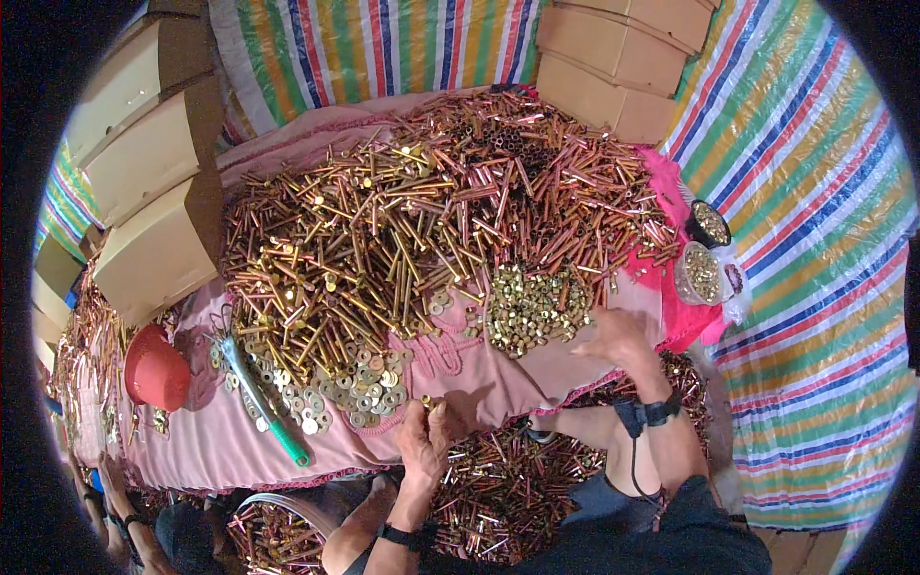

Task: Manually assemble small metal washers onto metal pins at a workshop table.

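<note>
My left hand (423,443) is closed above the front edge of the pink cloth (517,388), thumb and fingers pinching a small brass-coloured metal piece (427,402). Only the end of that piece shows. My right hand (618,340) lies at the right side of a heap of small brass-coloured nuts (537,311), its fingers stretched out and apart. Beside my left hand are scattered flat round washers (369,388). Behind both hands spreads a large pile of brass-coloured bolts (331,259) and copper-toned metal tubes (575,206).
A small rake with a green handle (287,443) and a red bowl (157,368) lie to the left. Cardboard boxes (158,249) are stacked left and back right. Two tubs of small parts (700,273) stand right. More metal pieces (498,494) lie below. Another person's arms (125,508) show lower left.
</note>
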Tool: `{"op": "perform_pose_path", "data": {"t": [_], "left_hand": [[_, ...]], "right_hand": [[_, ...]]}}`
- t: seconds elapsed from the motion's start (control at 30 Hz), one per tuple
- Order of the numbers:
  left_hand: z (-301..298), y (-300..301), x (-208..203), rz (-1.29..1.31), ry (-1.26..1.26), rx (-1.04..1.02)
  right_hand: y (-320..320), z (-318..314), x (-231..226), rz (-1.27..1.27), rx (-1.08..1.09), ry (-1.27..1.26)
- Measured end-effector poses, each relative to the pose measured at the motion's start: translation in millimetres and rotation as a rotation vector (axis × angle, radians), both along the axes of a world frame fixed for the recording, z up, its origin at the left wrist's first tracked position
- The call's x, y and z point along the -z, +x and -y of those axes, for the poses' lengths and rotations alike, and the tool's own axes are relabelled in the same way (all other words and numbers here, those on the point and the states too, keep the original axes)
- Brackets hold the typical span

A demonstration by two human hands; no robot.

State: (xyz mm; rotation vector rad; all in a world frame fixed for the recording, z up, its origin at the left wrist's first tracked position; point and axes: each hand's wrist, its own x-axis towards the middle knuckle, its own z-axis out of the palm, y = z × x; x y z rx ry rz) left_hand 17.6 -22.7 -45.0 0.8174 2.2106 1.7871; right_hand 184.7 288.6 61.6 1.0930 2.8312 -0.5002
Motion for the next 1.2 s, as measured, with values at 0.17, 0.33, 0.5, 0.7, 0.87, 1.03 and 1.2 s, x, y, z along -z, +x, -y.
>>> {"op": "perform_pose_path", "data": {"t": [0.17,0.33,0.5,0.7,0.87,1.03,1.2], "left_hand": [[-10.3,5.5,-12.8,0.053,0.01,0.034],[-2.9,2.9,-1.4,0.016,-0.028,0.008],[-6.2,4.6,-5.7,0.027,-0.029,-0.018],[-7.4,2.2,16.2,-0.067,-0.032,-0.05],[-7.3,5.2,3.1,-0.055,-0.11,-0.001],[-7.1,5.5,-7.9,-0.066,-0.128,-0.036],[-14.1,8.7,-17.8,0.002,-0.148,-0.039]], "right_hand": [[33.3,-40.6,30.4,0.231,0.224,0.183],[1.3,-26.1,22.0,0.2,0.208,0.065],[-17.2,-7.2,9.3,0.038,0.184,-0.087],[-26.5,-11.1,42.1,-0.06,0.059,0.031],[-61.2,21.6,30.7,-0.164,0.361,-0.479],[-80.7,25.4,53.3,-0.216,0.24,-0.482],[-123.6,44.9,60.1,-0.288,0.186,-0.421]]}}
